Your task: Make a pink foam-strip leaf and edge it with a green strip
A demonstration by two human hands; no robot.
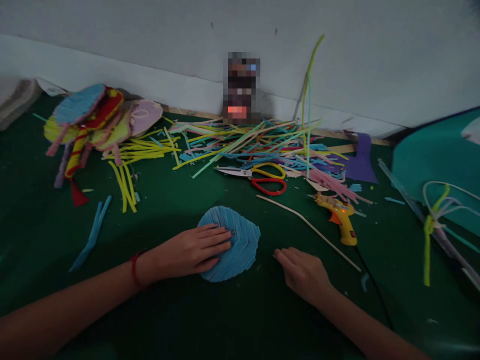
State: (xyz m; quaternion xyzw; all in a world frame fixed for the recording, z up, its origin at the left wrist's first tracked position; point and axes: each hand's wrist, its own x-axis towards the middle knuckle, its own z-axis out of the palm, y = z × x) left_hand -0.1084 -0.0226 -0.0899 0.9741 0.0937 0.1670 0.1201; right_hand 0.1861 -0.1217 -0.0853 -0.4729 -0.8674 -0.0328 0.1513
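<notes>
A rounded blue piece (243, 252), covered in slanting blue strips and pointed at its right side, lies on the green table. Across its left half my left hand (202, 248) rests flat, fingers stretched out and pressing on the strips. My right hand (302, 270) is just to the right of the piece, apart from it, with its fingers curled closed. Whether anything small is pinched at its fingertips I cannot make out. Beyond the right hand lie a thin pale pipe cleaner (307, 222) and a yellow hot glue gun (343, 215) with its orange light on.
Scissors (258, 175) with yellow and red handles lie before a heap of coloured pipe cleaners (240, 142). Finished-looking fan shapes (80, 105) are stacked at the back left. Blue strips (92, 235) lie on the left. The glue gun's black cord (375, 290) runs toward the front edge.
</notes>
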